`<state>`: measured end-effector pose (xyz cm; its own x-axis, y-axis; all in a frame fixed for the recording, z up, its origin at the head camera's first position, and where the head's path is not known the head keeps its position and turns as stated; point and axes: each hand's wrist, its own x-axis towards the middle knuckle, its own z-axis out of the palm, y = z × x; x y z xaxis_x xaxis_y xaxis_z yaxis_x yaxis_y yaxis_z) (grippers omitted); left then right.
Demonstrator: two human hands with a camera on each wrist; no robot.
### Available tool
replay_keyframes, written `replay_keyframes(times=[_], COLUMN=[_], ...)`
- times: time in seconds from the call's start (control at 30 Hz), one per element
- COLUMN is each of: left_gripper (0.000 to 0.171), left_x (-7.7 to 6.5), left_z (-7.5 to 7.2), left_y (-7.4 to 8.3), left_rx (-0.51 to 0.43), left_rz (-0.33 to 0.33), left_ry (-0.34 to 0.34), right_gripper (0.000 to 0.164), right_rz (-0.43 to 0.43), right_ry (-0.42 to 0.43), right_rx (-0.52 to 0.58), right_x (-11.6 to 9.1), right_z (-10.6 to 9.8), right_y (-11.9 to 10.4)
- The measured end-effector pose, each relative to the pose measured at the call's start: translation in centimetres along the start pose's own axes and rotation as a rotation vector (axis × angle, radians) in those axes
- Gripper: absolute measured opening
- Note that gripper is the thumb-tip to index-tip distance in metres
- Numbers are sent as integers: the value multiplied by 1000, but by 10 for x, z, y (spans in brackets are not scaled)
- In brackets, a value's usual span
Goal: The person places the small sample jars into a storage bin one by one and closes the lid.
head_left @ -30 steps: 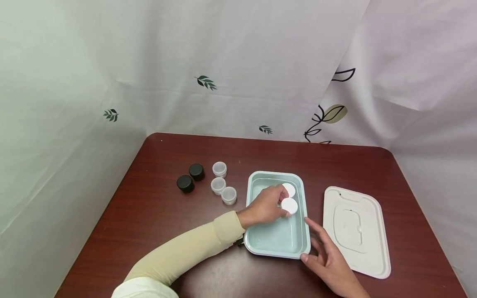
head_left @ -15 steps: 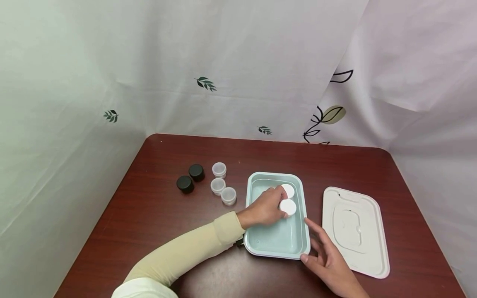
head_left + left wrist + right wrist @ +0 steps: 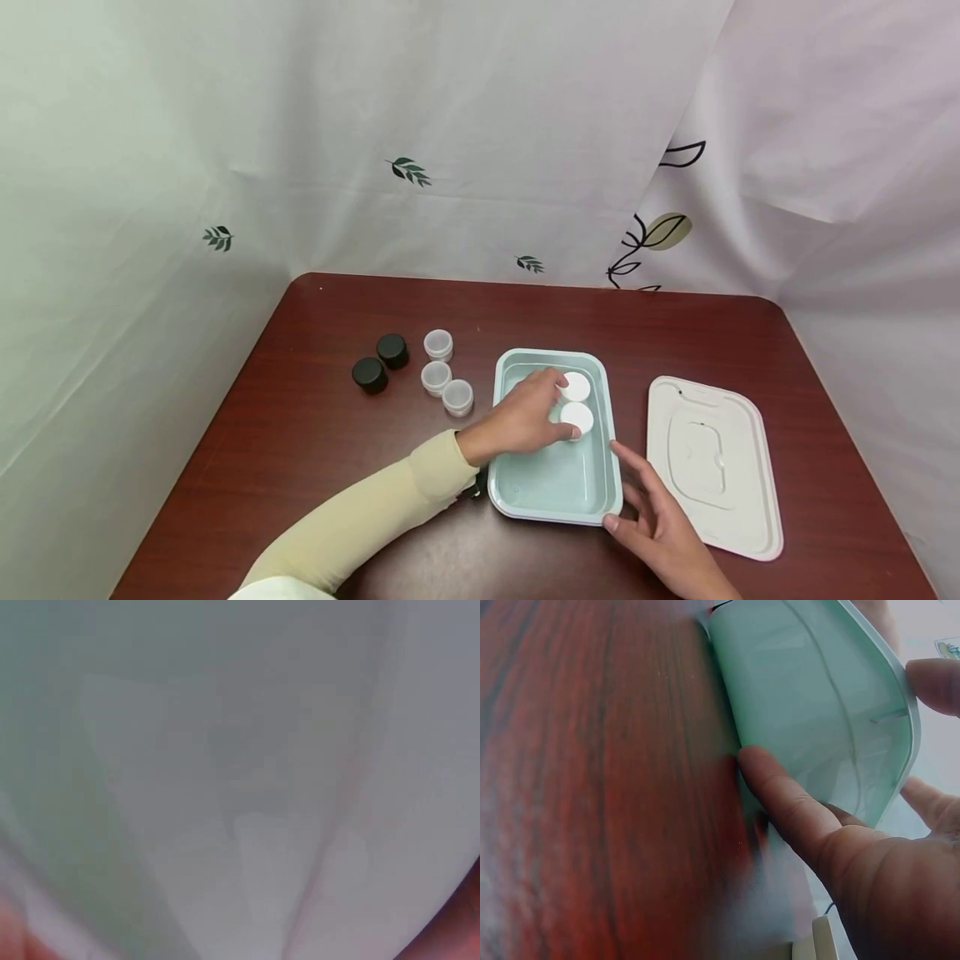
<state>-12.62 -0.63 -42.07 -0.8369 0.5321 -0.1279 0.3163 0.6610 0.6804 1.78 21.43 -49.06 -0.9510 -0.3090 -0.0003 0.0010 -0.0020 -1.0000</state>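
In the head view, two round white-topped containers, a far one and a near one, sit in a pale blue-green rectangular tub. My left hand reaches in over the tub's left side. Its thumb lies at the near container's edge and its fingers are spread toward the far one. At the tub's near right corner, my right hand touches the rim with thumb and fingertips. The right wrist view shows one straight finger along the tub's outer wall. A blurred pale surface fills the left wrist view.
Right of the tub lies a whitish lid. To the left stand several small translucent tubs and two black round containers. The dark red wooden table meets a white patterned curtain at the back.
My left hand has loosened from the near white-topped container and drawn slightly left, its fingers spreading. The container stays in the tub. My right hand keeps its place at the corner.
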Motion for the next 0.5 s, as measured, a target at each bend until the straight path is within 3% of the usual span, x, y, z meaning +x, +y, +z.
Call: replay_keyframes(times=[0.17,0.5], left_gripper=[60,44], left_x=[-10,-32], left_z=[-6,-26], left_y=[-5,-16], left_rx=[-76,-338], left_rz=[10,-1], left_ry=[28,72], right_gripper=[83,78], right_rz=[1,14], right_ry=[-2,27], right_rx=[5,-33], right_x=[0,0], right_z=[0,0], right_y=[0,-2])
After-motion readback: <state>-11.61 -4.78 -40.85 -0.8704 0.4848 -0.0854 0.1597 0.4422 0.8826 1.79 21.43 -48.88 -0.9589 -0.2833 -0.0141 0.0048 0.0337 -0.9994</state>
